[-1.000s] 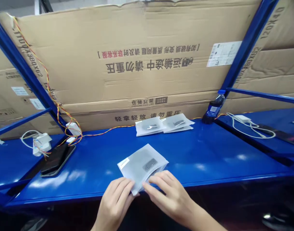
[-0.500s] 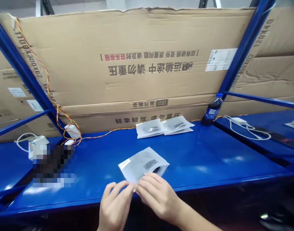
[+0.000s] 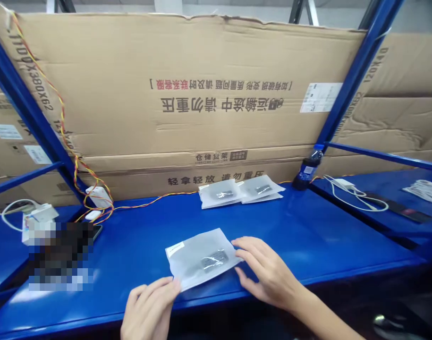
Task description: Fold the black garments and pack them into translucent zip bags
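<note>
A translucent white zip pouch (image 3: 194, 257) lies near the front edge of the blue shelf, a dark flat item showing through it and a small white label on its upper left corner. Its lower left corner is pinched between the thumb and fingers of my left hand (image 3: 150, 307). At the pouch's right edge is my right hand (image 3: 267, 271), fingers spread and thumb apart, the fingertips touching or just beside the edge. Further back lie several similar pouches: one on the left (image 3: 219, 192) and overlapping ones on the right (image 3: 260, 188).
A dark bottle with a blue cap (image 3: 308, 170) stands at the back right. White adapters (image 3: 98, 196) and twisted yellow-red wires (image 3: 131, 207) are at the left. A white cable (image 3: 360, 200) lies on the right-hand shelf. Cardboard (image 3: 216, 61) backs the blue shelf (image 3: 308, 236).
My right hand has moved from the pouch's lower edge to its right side and opened. The pouch's mouth, gaping earlier, now lies flat. My left hand has shifted left and down, still on the corner.
</note>
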### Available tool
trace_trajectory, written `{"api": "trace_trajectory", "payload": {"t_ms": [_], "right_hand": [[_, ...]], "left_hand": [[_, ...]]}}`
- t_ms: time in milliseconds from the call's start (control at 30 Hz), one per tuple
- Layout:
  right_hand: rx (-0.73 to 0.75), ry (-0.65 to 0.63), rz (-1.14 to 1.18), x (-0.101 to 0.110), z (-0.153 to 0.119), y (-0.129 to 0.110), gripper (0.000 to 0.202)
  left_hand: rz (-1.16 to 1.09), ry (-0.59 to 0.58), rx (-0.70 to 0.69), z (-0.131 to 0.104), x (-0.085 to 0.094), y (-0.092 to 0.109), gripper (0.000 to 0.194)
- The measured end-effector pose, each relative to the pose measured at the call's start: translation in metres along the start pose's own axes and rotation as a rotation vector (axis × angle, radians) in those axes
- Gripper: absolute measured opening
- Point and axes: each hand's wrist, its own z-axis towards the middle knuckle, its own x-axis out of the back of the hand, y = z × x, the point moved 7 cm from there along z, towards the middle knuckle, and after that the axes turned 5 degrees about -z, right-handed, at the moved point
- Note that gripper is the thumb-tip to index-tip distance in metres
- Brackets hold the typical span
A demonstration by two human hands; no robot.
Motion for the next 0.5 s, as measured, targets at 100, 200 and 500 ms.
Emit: {"api": "trace_trajectory", "payload": {"t_ms": [100,200,500], "right_hand": [[0.049,-0.153,0.004,-0.031,0.021,-0.021,0.060],[0.111,-0.226,-0.036,-0.067,0.055,-0.028,0.058],[-0.051,-0.282,-0.063,-0.157,0.176,0.025,0.044]], "left_hand": [[-0.010,0.041,0.027,0.003,-0.005,-0.007,0.026],[0.038,0.174,0.100,0.004,-0.004,-0.020,0.020],[0.272,0.129,0.226,-0.016,-0.015,-0.050,0.018]]}}
